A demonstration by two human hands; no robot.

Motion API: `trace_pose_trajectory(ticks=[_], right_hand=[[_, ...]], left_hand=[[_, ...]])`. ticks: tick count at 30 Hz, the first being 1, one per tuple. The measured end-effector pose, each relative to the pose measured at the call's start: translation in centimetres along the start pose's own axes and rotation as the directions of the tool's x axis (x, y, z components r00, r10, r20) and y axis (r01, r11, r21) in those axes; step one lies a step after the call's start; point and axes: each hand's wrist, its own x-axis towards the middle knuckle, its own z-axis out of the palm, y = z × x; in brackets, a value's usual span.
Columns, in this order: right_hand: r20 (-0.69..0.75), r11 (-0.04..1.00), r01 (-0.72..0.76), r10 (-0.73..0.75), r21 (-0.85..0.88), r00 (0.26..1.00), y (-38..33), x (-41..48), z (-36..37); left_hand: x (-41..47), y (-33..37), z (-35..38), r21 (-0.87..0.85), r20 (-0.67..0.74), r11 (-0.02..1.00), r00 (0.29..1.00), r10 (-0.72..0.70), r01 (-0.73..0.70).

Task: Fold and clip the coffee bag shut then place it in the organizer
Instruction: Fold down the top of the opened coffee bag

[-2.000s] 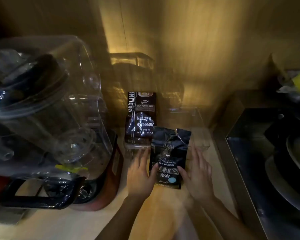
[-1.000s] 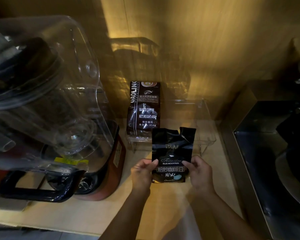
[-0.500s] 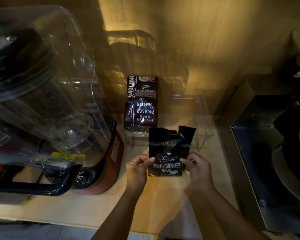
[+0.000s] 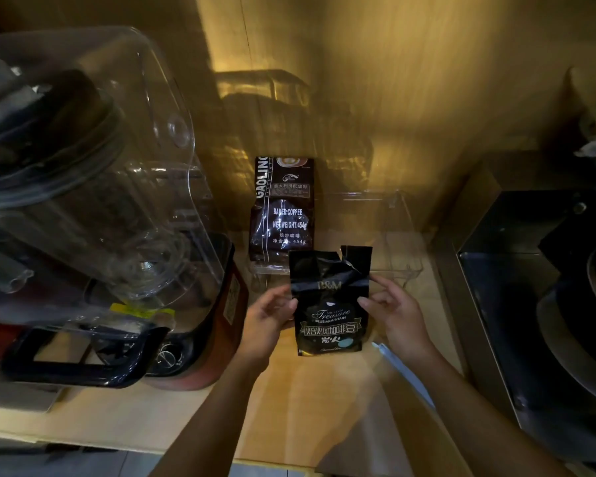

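A small black coffee bag (image 4: 329, 304) with a crumpled, torn-open top stands upright on the wooden counter. My left hand (image 4: 267, 321) pinches its left edge and my right hand (image 4: 394, 313) pinches its right edge, both about mid-height. Just behind it sits a clear plastic organizer (image 4: 398, 266) against the wall. A taller dark coffee bag (image 4: 283, 208) stands in the organizer's left part. No clip is visible.
A large blender with a clear cover (image 4: 93, 187) and red base fills the left. A dark metal sink (image 4: 537, 304) with dishes lies to the right. The wooden counter (image 4: 307, 401) extends toward me; its front edge is near the bottom.
The bag went from lying under both hands to standing upright. My hands have slid up its sides from the lower corners to mid-height.
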Motion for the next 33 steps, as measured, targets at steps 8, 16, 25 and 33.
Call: trace_pose_trajectory(ticks=[8,16,25,33], right_hand=[[0.018,0.998,-0.063,0.064,-0.009,0.998,-1.2,0.6,0.1],[-0.06,0.791,0.274,-0.364,-0.547,0.929,-0.3,0.5,0.4],[0.183,0.672,0.414,-0.389,-0.614,0.903,-6.2,0.8,0.7],[0.48,0.263,0.62,-0.441,-0.739,0.758,-8.6,2.0,2.3]], left_hand=[[0.5,0.7,0.8,0.047,0.011,0.998,0.999,0.033,-0.033],[-0.2,-0.4,2.2,0.417,-0.192,0.876,0.918,0.347,-0.243],[0.0,0.4,2.2,0.113,-0.092,0.992,0.994,0.059,-0.048],[-0.1,1.0,2.5,0.079,-0.079,0.997,0.996,0.034,-0.027]])
